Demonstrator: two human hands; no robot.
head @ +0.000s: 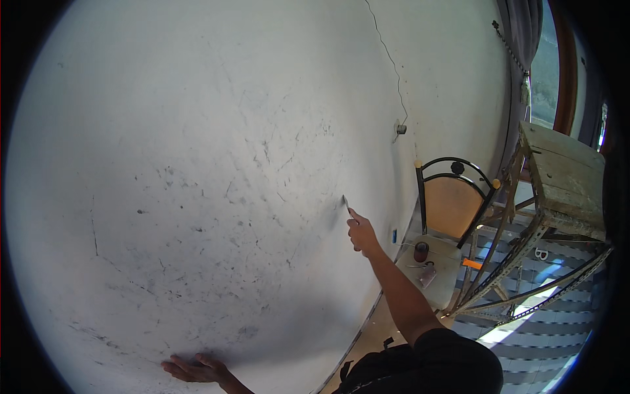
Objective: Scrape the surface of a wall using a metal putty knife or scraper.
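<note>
In front of me a white wall (211,147) carries many dark scuffs, scratches and smudges. My right hand (362,234) grips a small scraper or putty knife (346,201) by its handle. The tool's blade is at the wall, right of the marked area; whether it presses on the surface I cannot tell. Low on the left, my left hand (194,368) rests near or against the wall, holding nothing, with its fingers apart.
A chair (452,202) with a tan backrest stands at the right, a dark cup (421,251) and small items on its seat. Beside it is a tall stand (566,167) with a worn top and metal legs. A wire (389,54) runs down to a wall socket (400,129). A grey curtain (520,29) hangs beyond.
</note>
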